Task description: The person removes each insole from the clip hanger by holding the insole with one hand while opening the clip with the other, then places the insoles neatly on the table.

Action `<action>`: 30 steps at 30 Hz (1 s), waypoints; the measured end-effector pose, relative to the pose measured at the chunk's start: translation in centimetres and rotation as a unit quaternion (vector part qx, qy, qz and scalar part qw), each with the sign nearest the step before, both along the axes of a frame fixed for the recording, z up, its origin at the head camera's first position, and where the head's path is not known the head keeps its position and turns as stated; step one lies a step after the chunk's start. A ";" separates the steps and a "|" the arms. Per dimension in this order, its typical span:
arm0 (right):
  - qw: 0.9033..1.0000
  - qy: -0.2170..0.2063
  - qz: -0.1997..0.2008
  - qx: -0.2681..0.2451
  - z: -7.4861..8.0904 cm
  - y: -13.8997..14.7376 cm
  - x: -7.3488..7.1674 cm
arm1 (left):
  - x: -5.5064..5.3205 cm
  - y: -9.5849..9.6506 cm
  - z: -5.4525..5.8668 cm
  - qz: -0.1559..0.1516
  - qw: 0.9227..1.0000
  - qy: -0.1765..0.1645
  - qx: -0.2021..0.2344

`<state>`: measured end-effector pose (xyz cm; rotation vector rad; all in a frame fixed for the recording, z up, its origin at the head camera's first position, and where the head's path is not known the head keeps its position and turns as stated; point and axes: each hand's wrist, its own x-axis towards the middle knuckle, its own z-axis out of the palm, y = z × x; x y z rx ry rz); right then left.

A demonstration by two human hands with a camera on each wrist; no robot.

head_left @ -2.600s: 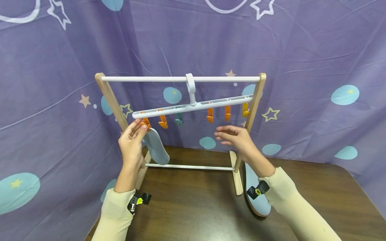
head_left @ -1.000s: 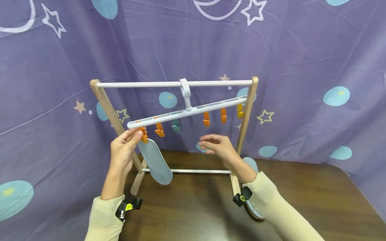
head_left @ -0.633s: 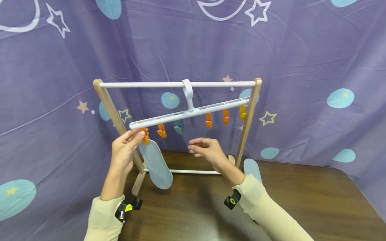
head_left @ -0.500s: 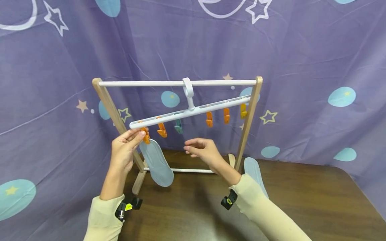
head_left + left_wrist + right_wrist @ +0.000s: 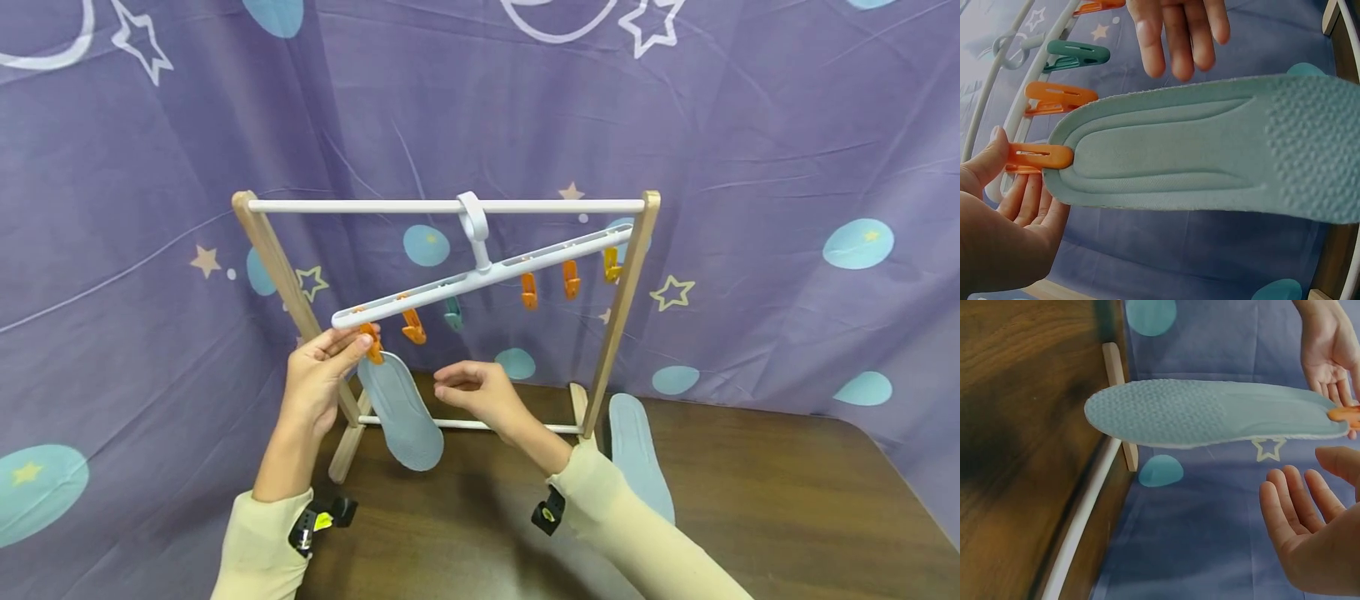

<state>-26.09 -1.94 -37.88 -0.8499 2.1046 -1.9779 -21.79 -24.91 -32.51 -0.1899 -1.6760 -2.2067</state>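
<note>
My left hand (image 5: 315, 375) pinches the handle end of an orange clothespin (image 5: 1044, 156) at the low left end of the white clip hanger (image 5: 442, 289). A light blue-grey insole (image 5: 405, 417) hangs from this clothespin, its heel end caught in the clip and its dotted forefoot pointing down. To the right of the insole, my right hand (image 5: 487, 396) is held in the air with loosely bent fingers and nothing in it. A gap shows between it and the insole in the right wrist view. A second insole (image 5: 637, 450) lies on the table, partly behind the right sleeve.
The hanger hooks over the top bar (image 5: 360, 206) of a wooden rack and tilts up to the right. More clips, orange, green (image 5: 453, 312) and yellow (image 5: 612, 265), hang along it. A patterned purple curtain (image 5: 750, 167) stands behind the brown table (image 5: 750, 500).
My right hand has moved left, from below the right-hand clips towards the hanging insole. My left hand has stayed on the orange clothespin, and the hanger's left end sits lower.
</note>
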 end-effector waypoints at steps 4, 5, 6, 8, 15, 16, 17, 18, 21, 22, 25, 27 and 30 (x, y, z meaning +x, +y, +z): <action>1.000 0.009 0.013 -0.002 -0.5 -0.4 0.2 | 0.0 0.2 0.0 -0.009 1.000 0.000 0.014; 1.000 0.009 0.015 -0.001 -0.6 -0.6 0.3 | 0.0 0.3 0.0 -0.011 1.000 0.001 0.018; 1.000 0.011 0.017 -0.001 -0.7 -0.6 0.3 | 0.0 0.3 0.0 -0.012 1.000 0.002 0.020; 1.000 0.012 0.017 0.003 -0.8 -0.9 0.4 | 0.0 0.4 0.0 -0.014 1.000 0.004 0.023; 1.000 0.009 0.011 0.010 -1.3 -1.5 0.7 | 0.0 0.5 -0.4 -0.025 0.999 0.004 0.031; 1.000 0.009 0.010 0.011 -1.3 -1.6 0.8 | 0.0 0.5 -0.4 -0.024 0.999 0.003 0.030; 1.000 0.012 0.009 0.012 -1.4 -1.7 0.8 | 0.0 0.5 -0.5 -0.022 0.999 0.002 0.031; 1.000 0.014 0.008 0.012 -1.5 -1.8 0.8 | 0.0 0.6 -0.5 -0.022 0.999 0.002 0.031; 1.000 0.024 0.003 0.014 -1.6 -1.9 0.9 | 0.0 0.6 -0.6 -0.017 0.999 0.003 0.031; 1.000 0.024 0.001 0.016 -1.6 -1.9 0.9 | 0.0 0.6 -0.7 -0.018 0.999 0.005 0.033; 0.999 0.027 -0.004 0.020 -1.5 -2.1 1.0 | -0.1 0.5 -0.9 -0.028 0.999 0.014 0.034; 0.999 0.028 -0.007 0.021 -1.5 -2.1 1.1 | -0.2 0.4 -1.1 -0.036 0.999 0.022 0.030; 0.999 0.026 -0.012 0.019 -1.4 -2.1 1.2 | -0.2 0.2 -1.4 -0.053 0.998 0.036 0.027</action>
